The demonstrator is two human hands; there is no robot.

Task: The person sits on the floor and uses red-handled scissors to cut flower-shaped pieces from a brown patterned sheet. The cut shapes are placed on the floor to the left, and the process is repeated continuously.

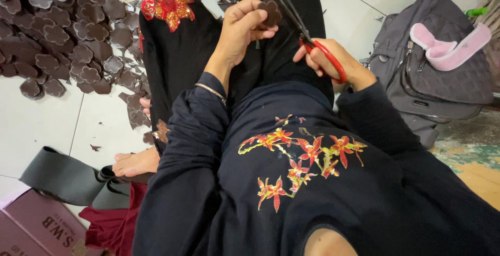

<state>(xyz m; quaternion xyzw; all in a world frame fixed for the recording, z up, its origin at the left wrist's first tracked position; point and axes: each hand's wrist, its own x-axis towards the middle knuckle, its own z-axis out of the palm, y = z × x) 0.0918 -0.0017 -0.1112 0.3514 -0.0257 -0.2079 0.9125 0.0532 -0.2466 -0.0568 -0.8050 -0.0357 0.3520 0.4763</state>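
Where scissors (307, 32) meet flower-piece (271, 12) edge (scraps around)

A flat cardboard box (39, 225) lies on the floor at the lower left corner, dull pinkish-brown with dark lettering on its top face. A small dark label (421, 103) sits on the grey backpack (416, 73) at right.

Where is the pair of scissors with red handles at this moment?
In the head view, the scissors with red handles are upper centre, in the right hand, blades pointing up beside the brown flower-shaped piece held by the left hand.
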